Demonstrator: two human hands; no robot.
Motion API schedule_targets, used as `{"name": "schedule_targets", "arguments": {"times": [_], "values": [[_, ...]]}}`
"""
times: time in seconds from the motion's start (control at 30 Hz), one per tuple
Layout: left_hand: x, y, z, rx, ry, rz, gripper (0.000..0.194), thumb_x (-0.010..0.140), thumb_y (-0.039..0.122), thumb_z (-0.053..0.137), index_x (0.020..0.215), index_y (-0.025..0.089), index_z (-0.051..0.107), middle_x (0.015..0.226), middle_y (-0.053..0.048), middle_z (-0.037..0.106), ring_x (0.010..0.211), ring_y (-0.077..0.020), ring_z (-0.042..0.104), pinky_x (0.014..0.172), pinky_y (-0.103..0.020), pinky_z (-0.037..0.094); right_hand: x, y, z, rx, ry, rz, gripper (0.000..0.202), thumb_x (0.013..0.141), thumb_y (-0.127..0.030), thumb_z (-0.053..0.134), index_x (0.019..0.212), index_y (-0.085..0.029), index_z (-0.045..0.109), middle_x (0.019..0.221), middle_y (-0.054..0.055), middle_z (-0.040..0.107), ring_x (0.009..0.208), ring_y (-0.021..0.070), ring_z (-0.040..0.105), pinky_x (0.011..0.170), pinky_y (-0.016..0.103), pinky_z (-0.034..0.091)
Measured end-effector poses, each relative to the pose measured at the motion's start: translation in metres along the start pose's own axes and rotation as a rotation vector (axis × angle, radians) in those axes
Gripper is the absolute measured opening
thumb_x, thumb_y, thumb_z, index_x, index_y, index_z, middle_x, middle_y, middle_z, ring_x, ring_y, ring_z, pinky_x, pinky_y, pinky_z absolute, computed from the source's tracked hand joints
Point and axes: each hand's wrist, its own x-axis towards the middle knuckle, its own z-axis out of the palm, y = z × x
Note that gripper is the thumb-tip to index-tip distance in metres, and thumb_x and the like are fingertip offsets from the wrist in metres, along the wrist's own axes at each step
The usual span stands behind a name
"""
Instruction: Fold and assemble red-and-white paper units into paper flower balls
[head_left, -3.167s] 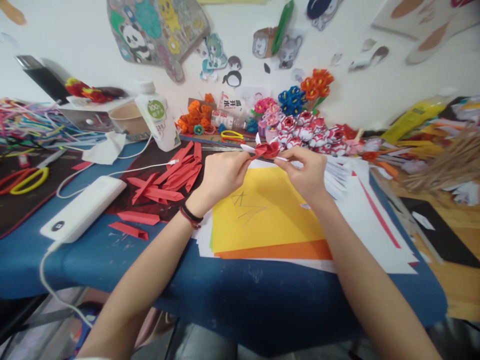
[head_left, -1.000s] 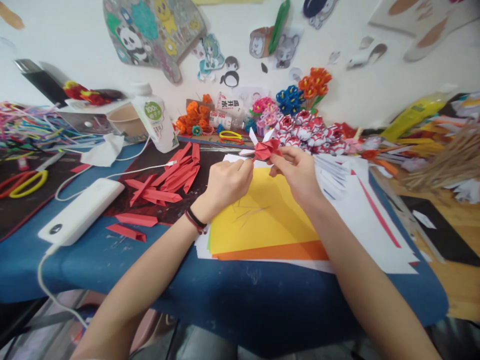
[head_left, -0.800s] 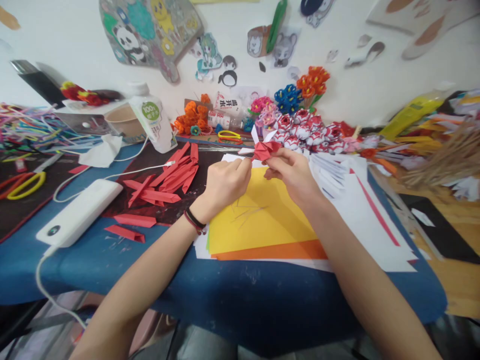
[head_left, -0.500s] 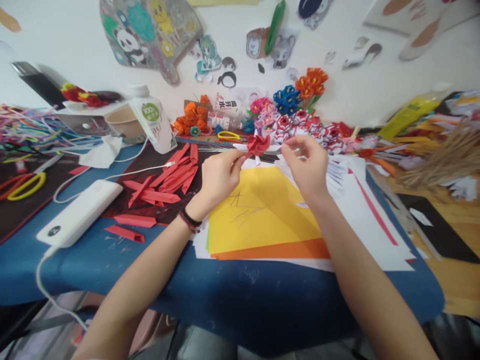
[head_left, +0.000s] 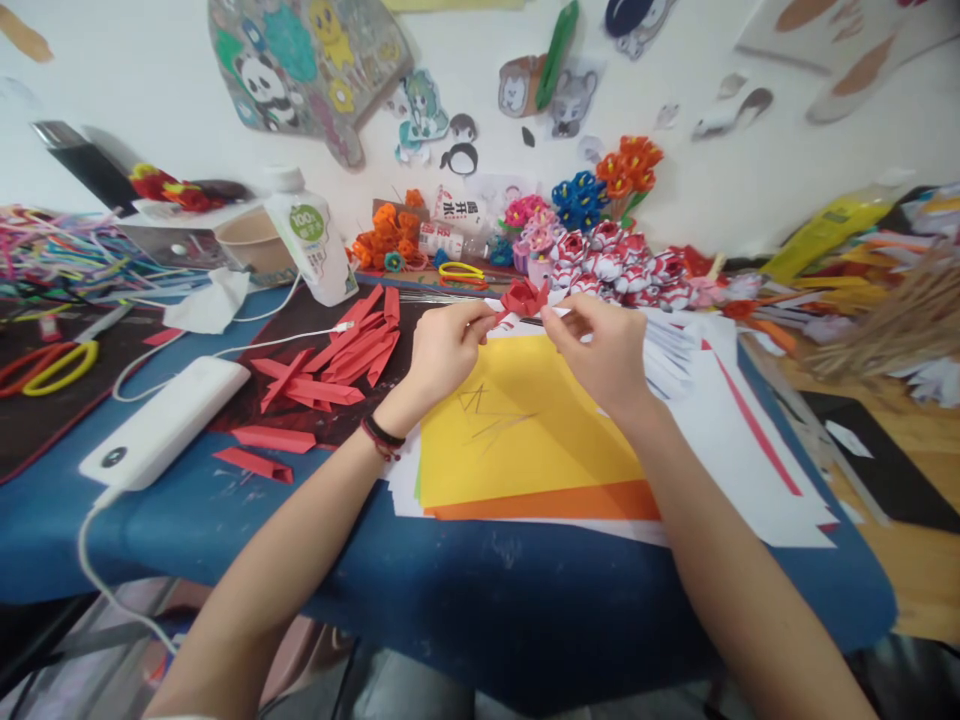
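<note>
A folded red and white paper flower (head_left: pixel 523 297) is held up between my two hands, above the far edge of the yellow paper (head_left: pixel 525 430). My left hand (head_left: pixel 448 345) pinches its left side, fingers closed with the thumb on top. On the other side my right hand (head_left: pixel 606 345) has thumb and fingertips closed at the flower's right edge. White strips show below and beside the red petals; the fingers hide their ends. Left of my left hand lies a pile of folded red paper strips (head_left: pixel 352 345).
Orange and white sheets lie beneath the yellow paper. A white power bank (head_left: pixel 165 422) with cables sits left, near scissors (head_left: pixel 64 370) and a white bottle (head_left: pixel 311 240). Finished red-white paper flowers (head_left: pixel 607 265) stand along the wall; a yellow bottle (head_left: pixel 836 230) leans at right.
My right hand has moved left and in against the flower, its fingers closing nearer to the petals. The flower has turned slightly. My left hand keeps its pinch.
</note>
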Motion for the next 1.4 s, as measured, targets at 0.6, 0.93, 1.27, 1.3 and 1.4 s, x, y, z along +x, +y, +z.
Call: {"name": "schedule_targets", "arguments": {"times": [0.6, 0.93, 1.27, 1.3, 1.4], "values": [[-0.018, 0.032, 0.010, 0.472, 0.240, 0.440, 0.032, 0.106, 0.027, 0.045, 0.078, 0.018, 0.058, 0.065, 0.001, 0.060, 0.056, -0.0101, 0.050, 0.056, -0.029, 0.027, -0.012, -0.002, 0.013, -0.116, -0.006, -0.105, 0.035, 0.103, -0.039, 0.049, 0.075, -0.022, 0.061, 0.068, 0.005, 0.067, 0.064, 0.0184, 0.060, 0.063, 0.032, 0.039], [-0.015, 0.028, 0.009, 0.570, 0.237, 0.618, 0.027, 0.099, 0.012, 0.047, 0.074, 0.019, 0.055, 0.065, 0.000, 0.056, 0.057, -0.0122, 0.047, 0.056, -0.032, 0.028, -0.013, -0.004, 0.012, -0.161, -0.013, -0.127, 0.036, 0.102, -0.038, 0.049, 0.070, -0.023, 0.055, 0.064, 0.004, 0.064, 0.060, 0.0174, 0.057, 0.060, 0.032, 0.035], [-0.012, 0.023, -0.002, 0.618, 0.102, 0.493, 0.022, 0.104, 0.017, 0.046, 0.089, 0.019, 0.061, 0.079, -0.002, 0.066, 0.066, -0.0143, 0.055, 0.062, -0.033, 0.033, -0.014, -0.005, 0.016, -0.147, -0.136, -0.149, 0.010, 0.090, -0.030, 0.061, 0.091, -0.020, 0.062, 0.082, 0.007, 0.069, 0.071, 0.0220, 0.065, 0.067, 0.033, 0.047], [-0.012, 0.025, -0.002, 0.620, 0.082, 0.487, 0.021, 0.105, 0.018, 0.045, 0.090, 0.019, 0.061, 0.081, -0.002, 0.067, 0.068, -0.0146, 0.056, 0.063, -0.033, 0.034, -0.014, -0.005, 0.016, -0.142, -0.123, -0.140, 0.010, 0.091, -0.030, 0.062, 0.093, -0.020, 0.063, 0.082, 0.007, 0.070, 0.072, 0.0221, 0.065, 0.067, 0.033, 0.047], [-0.011, 0.031, -0.004, 0.617, 0.006, 0.455, 0.020, 0.106, 0.023, 0.044, 0.099, 0.019, 0.062, 0.088, -0.004, 0.069, 0.074, -0.0156, 0.061, 0.063, -0.033, 0.033, -0.014, -0.002, 0.015, -0.112, -0.093, -0.133, 0.012, 0.092, -0.030, 0.065, 0.099, -0.020, 0.065, 0.085, 0.006, 0.071, 0.074, 0.0216, 0.066, 0.069, 0.033, 0.048]]}}
